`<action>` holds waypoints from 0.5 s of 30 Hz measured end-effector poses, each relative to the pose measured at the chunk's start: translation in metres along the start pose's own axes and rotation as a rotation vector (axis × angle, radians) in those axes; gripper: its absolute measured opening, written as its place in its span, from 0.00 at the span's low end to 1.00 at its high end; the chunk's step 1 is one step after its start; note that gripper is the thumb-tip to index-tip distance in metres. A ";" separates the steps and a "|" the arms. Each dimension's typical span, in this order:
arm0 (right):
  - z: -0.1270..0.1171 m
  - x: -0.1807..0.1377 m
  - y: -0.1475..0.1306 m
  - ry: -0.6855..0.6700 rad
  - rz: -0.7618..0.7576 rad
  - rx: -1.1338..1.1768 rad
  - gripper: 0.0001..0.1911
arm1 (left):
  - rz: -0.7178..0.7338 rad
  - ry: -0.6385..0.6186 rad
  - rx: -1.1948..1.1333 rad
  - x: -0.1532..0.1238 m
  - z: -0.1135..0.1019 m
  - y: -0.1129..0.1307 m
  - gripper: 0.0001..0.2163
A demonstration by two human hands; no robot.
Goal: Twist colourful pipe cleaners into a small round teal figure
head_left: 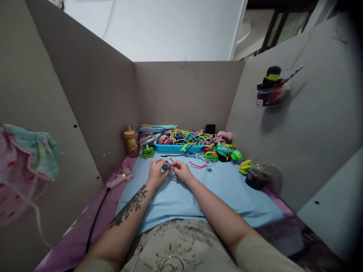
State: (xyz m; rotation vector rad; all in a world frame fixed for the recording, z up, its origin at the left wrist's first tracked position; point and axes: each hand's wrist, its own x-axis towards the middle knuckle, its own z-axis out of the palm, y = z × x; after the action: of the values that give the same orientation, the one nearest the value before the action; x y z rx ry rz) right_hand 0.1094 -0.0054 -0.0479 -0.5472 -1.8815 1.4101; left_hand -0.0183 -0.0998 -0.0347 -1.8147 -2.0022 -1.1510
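Over the light blue cloth (170, 204), my left hand (157, 172) and my right hand (183, 172) meet, fingertips pinched on a small piece of purple and green pipe cleaner (169, 166). The fingers hide much of its shape. Just beyond my hands lie loose pink pipe cleaners (198, 165) and a small pair of scissors (209, 170). A blue tray (178, 149) behind them is heaped with tangled, many-coloured pipe cleaners (184, 138). To the left of it sits a small green fuzzy figure (148, 152).
A pink glue gun (120, 179) with a black cord lies at left, near a lidded drink cup (132, 143). At right are several fuzzy craft pieces (223, 149) and a black tub (255, 180). Grey panels (187, 90) enclose the table; a clear holder (270, 97) hangs on the right one.
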 end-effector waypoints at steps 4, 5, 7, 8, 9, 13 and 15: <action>0.004 0.001 0.005 -0.053 -0.041 0.012 0.11 | -0.014 0.029 0.008 0.000 0.000 -0.001 0.05; 0.005 0.001 0.007 -0.048 -0.079 -0.002 0.12 | -0.014 0.038 0.009 0.000 0.000 -0.001 0.05; 0.006 0.002 0.010 -0.020 -0.155 -0.050 0.13 | -0.009 0.046 0.012 0.000 0.000 -0.002 0.06; 0.007 0.003 0.011 -0.005 -0.179 -0.074 0.13 | -0.007 0.045 0.015 0.000 0.000 -0.001 0.06; 0.007 0.003 0.012 0.006 -0.191 -0.093 0.13 | -0.005 0.040 0.017 0.000 0.000 -0.001 0.06; 0.008 0.004 0.012 0.051 -0.179 -0.128 0.12 | 0.000 0.023 0.028 0.000 0.000 0.001 0.06; 0.008 0.004 0.011 0.067 -0.173 -0.147 0.12 | -0.004 0.021 0.032 0.000 0.000 0.002 0.05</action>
State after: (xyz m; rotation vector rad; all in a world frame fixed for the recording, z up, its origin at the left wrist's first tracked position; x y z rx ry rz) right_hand 0.1003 -0.0044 -0.0588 -0.4834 -1.9387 1.1364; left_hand -0.0161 -0.0999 -0.0337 -1.7765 -2.0018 -1.1281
